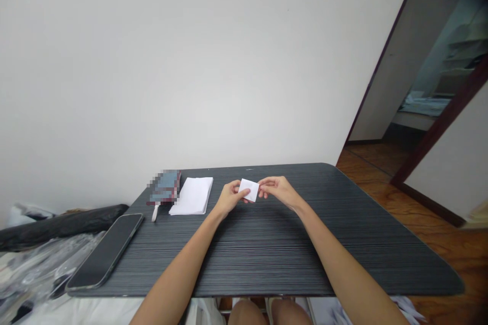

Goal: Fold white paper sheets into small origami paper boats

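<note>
Both of my hands meet above the far middle of a dark striped table [312, 244]. They hold a small folded white paper [249, 189] between them. My left hand [231, 196] pinches its left side with thumb and fingers. My right hand [277, 189] pinches its right edge. The paper is lifted slightly off the tabletop.
A stack of white paper sheets [192, 195] lies to the left of my hands, beside a blurred dark object [164, 187] with a white strap. A black phone [107, 251] lies face up at the table's left front edge. Plastic bags [34, 264] lie left; a doorway [430, 91] is right.
</note>
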{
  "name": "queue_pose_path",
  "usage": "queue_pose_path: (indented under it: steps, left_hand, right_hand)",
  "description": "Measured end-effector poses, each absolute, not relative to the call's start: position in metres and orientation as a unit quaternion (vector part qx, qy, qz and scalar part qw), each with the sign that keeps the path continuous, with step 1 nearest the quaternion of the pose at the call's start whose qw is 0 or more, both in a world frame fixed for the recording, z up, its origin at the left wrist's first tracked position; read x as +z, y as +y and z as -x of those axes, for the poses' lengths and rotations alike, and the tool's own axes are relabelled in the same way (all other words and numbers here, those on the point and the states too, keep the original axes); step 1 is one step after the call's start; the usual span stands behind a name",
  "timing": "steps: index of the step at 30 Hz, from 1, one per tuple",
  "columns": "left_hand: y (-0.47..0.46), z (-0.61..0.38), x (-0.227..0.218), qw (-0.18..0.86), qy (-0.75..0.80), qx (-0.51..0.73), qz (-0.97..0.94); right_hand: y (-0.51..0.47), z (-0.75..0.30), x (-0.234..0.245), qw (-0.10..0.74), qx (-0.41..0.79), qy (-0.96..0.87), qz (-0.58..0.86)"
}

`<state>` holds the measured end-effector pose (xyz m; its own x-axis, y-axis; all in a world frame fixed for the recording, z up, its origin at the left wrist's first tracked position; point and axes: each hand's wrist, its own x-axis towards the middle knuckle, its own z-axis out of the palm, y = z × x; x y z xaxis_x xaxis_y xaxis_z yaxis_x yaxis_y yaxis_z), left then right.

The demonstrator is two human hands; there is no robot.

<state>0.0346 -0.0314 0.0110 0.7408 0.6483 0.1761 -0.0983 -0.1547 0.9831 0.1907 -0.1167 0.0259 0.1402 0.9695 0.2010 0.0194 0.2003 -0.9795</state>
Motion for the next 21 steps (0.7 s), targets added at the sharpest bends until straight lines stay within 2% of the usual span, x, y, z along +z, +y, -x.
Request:
queue_pose_path:
  steps: [21]
  left_hand:
    - [-0.0326,-0.0355,0.0086,0.592,0.177,0.294,-0.729]
  right_hand:
    - [-0.1133,-0.1907,0.0175,0.576,0.382,-0.503,0.519]
